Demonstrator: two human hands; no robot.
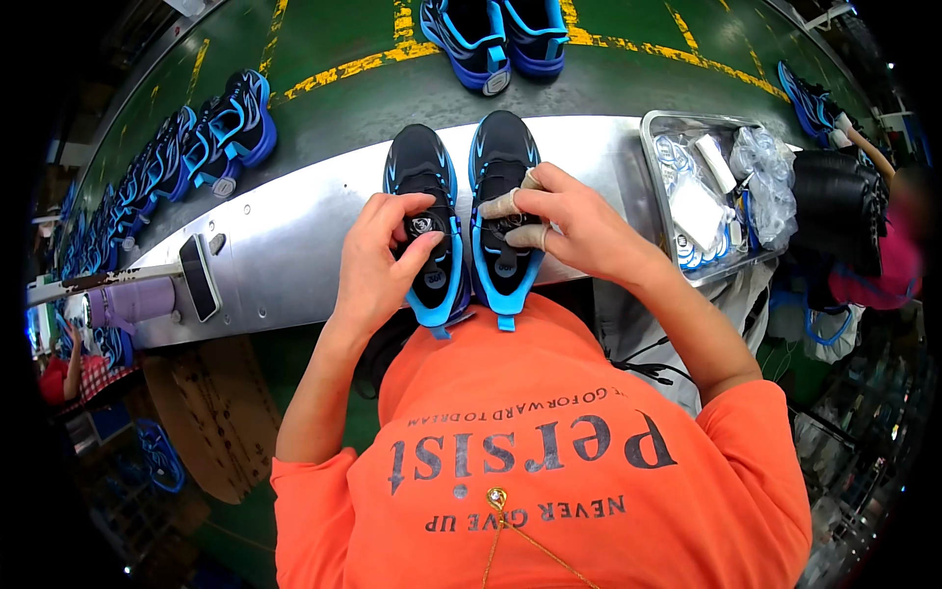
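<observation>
Two black-and-blue sneakers stand side by side in front of me on the metal ledge, toes pointing away. My left hand (381, 250) pinches the tongue of the left sneaker (417, 157), thumb and forefinger at a round badge on it. At the right sneaker (502, 137), my right hand (574, 218) has its thumb and fingers closed around the tongue. Pale finger covers wrap several of its fingertips. Part of that tongue is hidden behind the fingers.
A metal tray (677, 270) at right holds badges and clear plastic bags. A phone (199, 279) lies at left beside a purple cup (137, 302). Beyond runs a green belt (339, 64) with another pair of sneakers (481, 64) and a row of shoes (235, 128). Co-workers sit at both sides.
</observation>
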